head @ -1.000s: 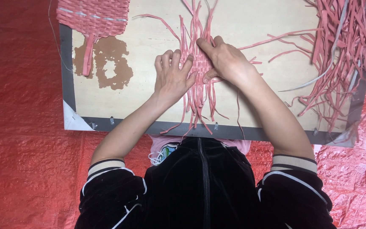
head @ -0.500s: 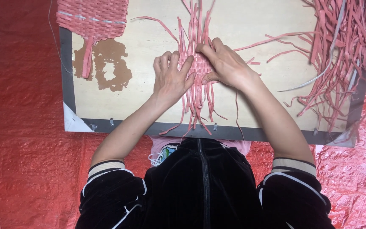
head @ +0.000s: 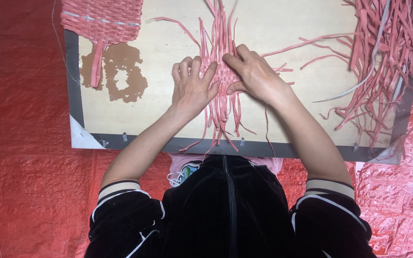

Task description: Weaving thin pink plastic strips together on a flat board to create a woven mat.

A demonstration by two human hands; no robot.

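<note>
1. Head view: a small pink woven patch (head: pixel 222 76) of flat strips lies mid-board, its loose ends fanning toward both the far and near edges.
2. Left hand (head: pixel 192 88) lies flat, fingers spread wide, pressing the patch's left edge; it grips nothing.
3. Right hand (head: pixel 254 74) rests on the patch's right side, fingertips curled onto the strips.
4. Underneath is a pale wooden board (head: pixel 283 28) with a grey rim.
5. A finished woven mat (head: pixel 102 20) sits at its far left corner, a heap of loose pink strips (head: pixel 388 57) at right, red sheeting (head: pixel 20 143) all around.

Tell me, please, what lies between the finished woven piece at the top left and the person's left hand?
In the head view, between the woven piece and the left hand, only the board lies, with a brown patch.
</note>
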